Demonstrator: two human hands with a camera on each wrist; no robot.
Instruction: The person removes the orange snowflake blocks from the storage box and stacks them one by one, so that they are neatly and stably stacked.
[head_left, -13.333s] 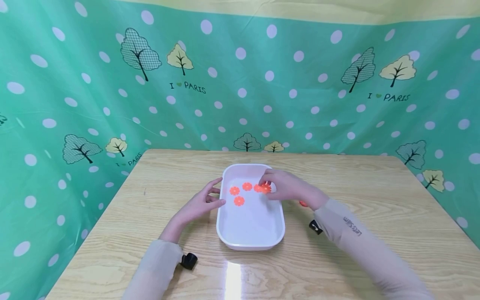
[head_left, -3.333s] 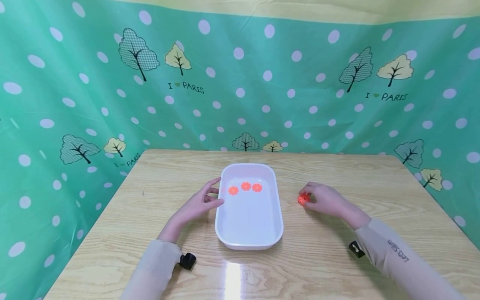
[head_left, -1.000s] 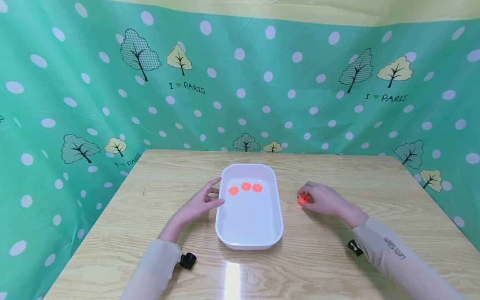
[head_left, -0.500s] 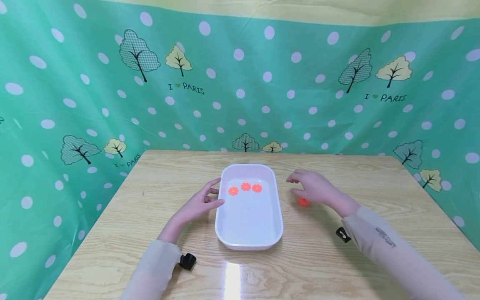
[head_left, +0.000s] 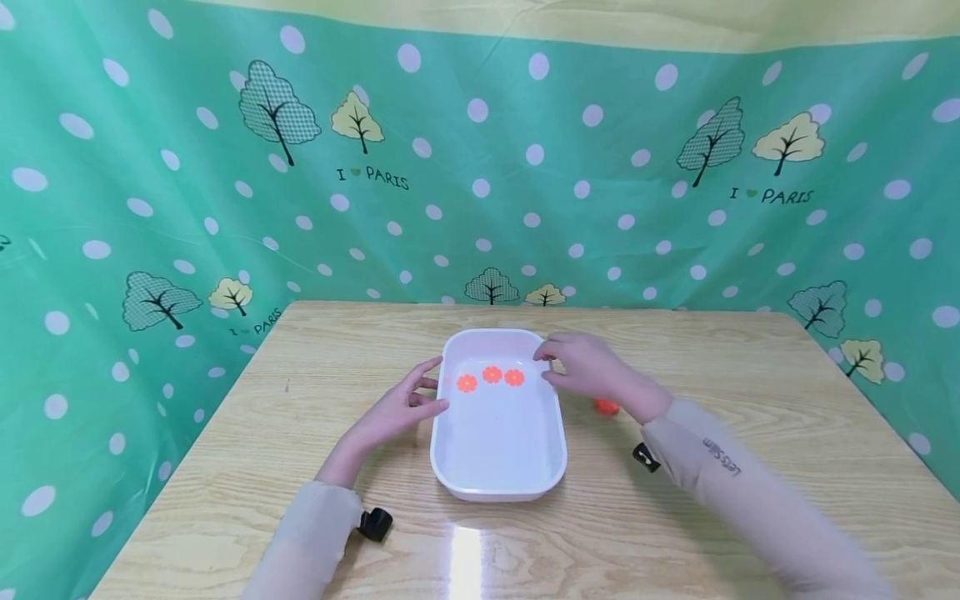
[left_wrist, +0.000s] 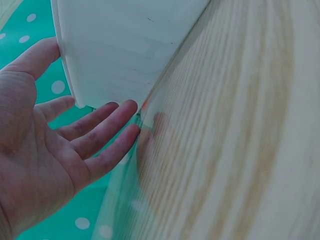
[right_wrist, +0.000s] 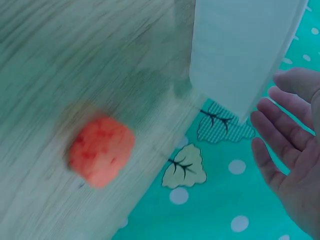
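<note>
A white plastic tub (head_left: 498,450) stands on the table. Three orange flower-shaped slices (head_left: 492,374) lie on its floor towards the far end. My left hand (head_left: 397,412) rests against the tub's left side; in the left wrist view its fingers (left_wrist: 100,135) are extended, with a fingertip touching the rim. My right hand (head_left: 588,367) is at the far right rim, fingertips over the inside, short of the slices. Nothing shows between its relaxed fingers (right_wrist: 282,130) in the right wrist view. Orange flower-shaped pieces (right_wrist: 102,150), seemingly stacked, sit right of the tub, partly behind my right wrist in the head view.
The wooden table (head_left: 337,350) extends around the tub. A green dotted curtain (head_left: 480,167) hangs behind its far edge. Small black devices (head_left: 377,524) are worn at both wrists.
Over ten seconds ago more slices lay in the tub; three have stayed there since. My right hand has let go of the orange pieces and moved left to the tub's rim. The left hand stays put.
</note>
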